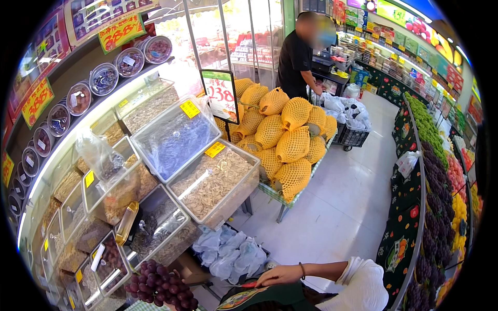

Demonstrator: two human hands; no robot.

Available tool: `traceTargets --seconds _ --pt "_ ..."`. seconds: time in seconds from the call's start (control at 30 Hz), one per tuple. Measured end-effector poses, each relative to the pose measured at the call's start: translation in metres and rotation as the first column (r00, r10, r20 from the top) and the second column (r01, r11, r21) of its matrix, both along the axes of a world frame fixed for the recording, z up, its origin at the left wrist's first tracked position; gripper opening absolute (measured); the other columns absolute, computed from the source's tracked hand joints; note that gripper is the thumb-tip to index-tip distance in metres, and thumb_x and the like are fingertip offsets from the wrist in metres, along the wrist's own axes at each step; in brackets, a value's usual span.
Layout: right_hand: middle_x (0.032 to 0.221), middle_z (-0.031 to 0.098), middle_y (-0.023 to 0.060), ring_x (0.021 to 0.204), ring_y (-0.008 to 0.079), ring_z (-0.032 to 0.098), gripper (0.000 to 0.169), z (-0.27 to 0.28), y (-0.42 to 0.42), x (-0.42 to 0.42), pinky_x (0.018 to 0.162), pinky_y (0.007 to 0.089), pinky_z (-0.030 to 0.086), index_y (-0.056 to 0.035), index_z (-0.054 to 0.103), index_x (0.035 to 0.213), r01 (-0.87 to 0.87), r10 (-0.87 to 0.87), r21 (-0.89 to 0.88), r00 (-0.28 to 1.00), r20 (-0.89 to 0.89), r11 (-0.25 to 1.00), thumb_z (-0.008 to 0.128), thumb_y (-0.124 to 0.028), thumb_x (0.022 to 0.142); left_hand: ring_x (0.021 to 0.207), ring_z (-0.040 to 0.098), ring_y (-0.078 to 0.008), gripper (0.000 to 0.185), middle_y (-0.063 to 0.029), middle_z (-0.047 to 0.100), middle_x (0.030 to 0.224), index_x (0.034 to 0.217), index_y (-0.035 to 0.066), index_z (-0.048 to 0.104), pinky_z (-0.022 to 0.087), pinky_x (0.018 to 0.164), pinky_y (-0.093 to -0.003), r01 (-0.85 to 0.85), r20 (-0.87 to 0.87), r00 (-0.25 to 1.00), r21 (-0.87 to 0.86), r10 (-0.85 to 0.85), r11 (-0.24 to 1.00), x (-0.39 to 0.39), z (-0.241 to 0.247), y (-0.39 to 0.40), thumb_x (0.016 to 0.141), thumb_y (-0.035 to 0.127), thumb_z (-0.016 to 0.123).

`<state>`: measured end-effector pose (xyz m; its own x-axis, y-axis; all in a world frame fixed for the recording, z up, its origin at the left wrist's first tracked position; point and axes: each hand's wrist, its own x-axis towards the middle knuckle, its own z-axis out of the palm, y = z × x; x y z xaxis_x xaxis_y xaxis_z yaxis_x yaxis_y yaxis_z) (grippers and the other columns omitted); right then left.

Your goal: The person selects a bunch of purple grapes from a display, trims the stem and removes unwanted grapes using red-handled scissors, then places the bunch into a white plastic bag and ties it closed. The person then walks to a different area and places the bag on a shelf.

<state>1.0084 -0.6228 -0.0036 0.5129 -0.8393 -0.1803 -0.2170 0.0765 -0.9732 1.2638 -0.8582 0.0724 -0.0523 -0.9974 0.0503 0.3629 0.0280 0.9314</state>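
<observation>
A bunch of dark red grapes (161, 285) hangs at the bottom left of the view. My left hand (177, 273) holds it from behind, mostly hidden by the fruit. To the right, my right hand (278, 275) grips a small cutting tool with red handles (249, 285), its thin metal tip pointing left towards the grapes; it looks like scissors. Below that hand is the dark green apron (272, 298) that I wear, with a printed fruit pattern. Crumpled pale plastic bags (233, 252) fill a container just beyond my hands.
Clear-lidded bins of seeds (214, 180) and dried goods stand left. Netted yellow melons (293, 145) are piled on a table ahead, beside a price sign (220, 95). A person in black (293, 58) stands by a cart of bags (352, 130). A fruit display (433, 217) lines the right.
</observation>
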Motion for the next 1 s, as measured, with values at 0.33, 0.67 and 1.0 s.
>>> traceTargets --seconds 0.33,0.67,1.0 --pt "0.137 0.042 0.0175 0.117 0.0206 0.05 0.075 -0.03 0.004 0.006 0.095 0.0306 0.041 -0.0141 0.019 0.147 0.188 -0.204 0.105 0.966 0.162 0.977 0.063 -0.01 0.086 0.095 0.052 -0.0241 0.059 -0.0065 0.05 0.105 0.117 0.012 0.045 0.045 0.074 -0.0418 -0.04 -0.002 0.999 -0.06 0.04 0.997 0.01 0.006 -0.004 0.087 0.062 0.039" --pt "0.133 0.044 0.0138 0.116 0.0176 0.049 0.076 -0.04 0.02 -0.003 0.096 0.0305 0.042 -0.0031 0.023 0.144 0.172 -0.403 0.53 0.842 0.359 0.83 0.068 -0.008 0.082 0.097 0.052 -0.0244 0.061 -0.0067 0.05 0.107 0.119 0.012 0.045 0.046 0.076 -0.0422 -0.015 -0.022 1.0 0.001 0.015 1.0 0.012 0.002 -0.01 0.086 0.064 0.039" --pt "0.118 0.041 0.0033 0.106 0.0163 0.051 0.071 -0.024 0.004 0.009 0.093 0.049 0.049 -0.0144 0.022 0.142 0.366 -0.745 0.652 0.25 0.618 0.664 0.059 0.005 0.085 0.1 0.052 -0.0246 0.064 -0.0069 0.051 0.109 0.12 0.012 0.045 0.046 0.079 -0.0427 0.125 -0.145 0.985 0.211 -0.095 0.97 0.01 -0.022 0.0 0.086 0.065 0.038"
